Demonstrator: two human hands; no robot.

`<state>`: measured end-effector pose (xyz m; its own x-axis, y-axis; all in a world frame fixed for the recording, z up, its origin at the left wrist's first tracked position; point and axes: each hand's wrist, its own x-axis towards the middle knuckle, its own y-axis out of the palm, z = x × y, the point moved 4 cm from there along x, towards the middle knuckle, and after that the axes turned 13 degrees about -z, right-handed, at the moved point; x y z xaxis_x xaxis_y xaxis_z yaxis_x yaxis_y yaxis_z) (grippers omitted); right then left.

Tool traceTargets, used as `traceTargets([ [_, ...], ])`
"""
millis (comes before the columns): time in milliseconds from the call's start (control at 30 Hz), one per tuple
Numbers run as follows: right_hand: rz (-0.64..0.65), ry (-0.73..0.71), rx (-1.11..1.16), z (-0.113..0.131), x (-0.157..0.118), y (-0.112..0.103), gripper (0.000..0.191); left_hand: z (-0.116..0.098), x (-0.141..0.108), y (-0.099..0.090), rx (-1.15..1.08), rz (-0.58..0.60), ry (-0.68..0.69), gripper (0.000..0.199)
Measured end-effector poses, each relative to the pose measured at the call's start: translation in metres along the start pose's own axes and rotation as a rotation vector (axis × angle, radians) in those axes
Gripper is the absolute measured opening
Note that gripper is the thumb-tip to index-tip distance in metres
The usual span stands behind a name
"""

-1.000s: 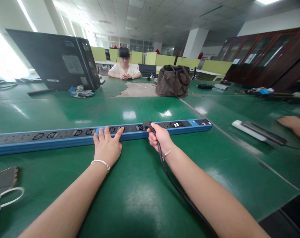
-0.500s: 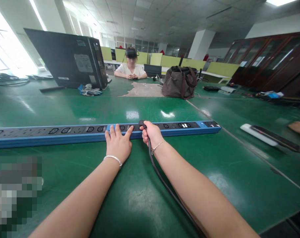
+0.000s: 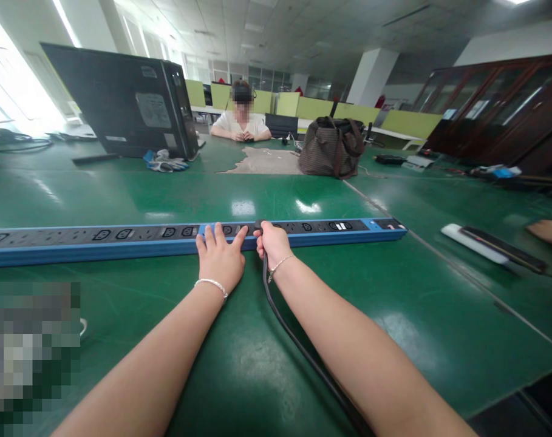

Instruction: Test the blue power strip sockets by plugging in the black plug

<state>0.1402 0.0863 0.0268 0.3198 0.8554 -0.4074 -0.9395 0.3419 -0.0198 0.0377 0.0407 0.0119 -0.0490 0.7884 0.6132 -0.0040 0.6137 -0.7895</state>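
A long blue power strip (image 3: 134,250) with a row of black sockets lies across the green table. My left hand (image 3: 221,255) rests on its middle with the fingers spread, holding nothing. Just to the right, my right hand (image 3: 274,243) is closed round a black plug (image 3: 258,226) at the strip's sockets. Whether the plug sits fully in a socket is hidden by the fingers. Its black cable (image 3: 282,315) hangs from the hand and runs under my right forearm toward the bottom edge.
A black computer case (image 3: 116,103) and gloves (image 3: 165,161) stand at the back left of the table (image 3: 239,382). A brown bag (image 3: 331,147) is behind the strip, near a seated person (image 3: 240,121). White and black bars (image 3: 494,246) and another person's hand (image 3: 549,233) are at right.
My right hand has shifted slightly left with the plug, its wrist tilted a little differently, and the cable has moved left. My left hand stays on the strip. The view has tilted slightly.
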Motion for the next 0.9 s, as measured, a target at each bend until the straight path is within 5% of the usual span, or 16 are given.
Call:
traceTargets([
  [167,0.032,-0.015,-0.024,-0.004,0.003,-0.001,0.037,0.001,-0.001,0.001,-0.015,-0.018,0.013,0.056],
  [500,0.298,0.087,-0.276,0.004,0.01,-0.015,0.041,0.003,-0.001,0.001,-0.03,0.012,-0.049,0.053],
  [733,0.345,0.111,-0.303,0.003,0.012,-0.015,0.046,-0.007,0.005,-0.02,-0.197,-0.1,-0.096,0.041],
  [833,0.413,0.144,-0.291,-0.001,0.012,-0.02,0.048,-0.016,0.006,-0.018,-0.414,0.067,-0.194,0.036],
  [900,0.505,0.18,-0.258,-0.005,0.013,-0.024,0.049,-0.019,0.007,-0.01,-0.648,0.221,-0.382,0.031],
])
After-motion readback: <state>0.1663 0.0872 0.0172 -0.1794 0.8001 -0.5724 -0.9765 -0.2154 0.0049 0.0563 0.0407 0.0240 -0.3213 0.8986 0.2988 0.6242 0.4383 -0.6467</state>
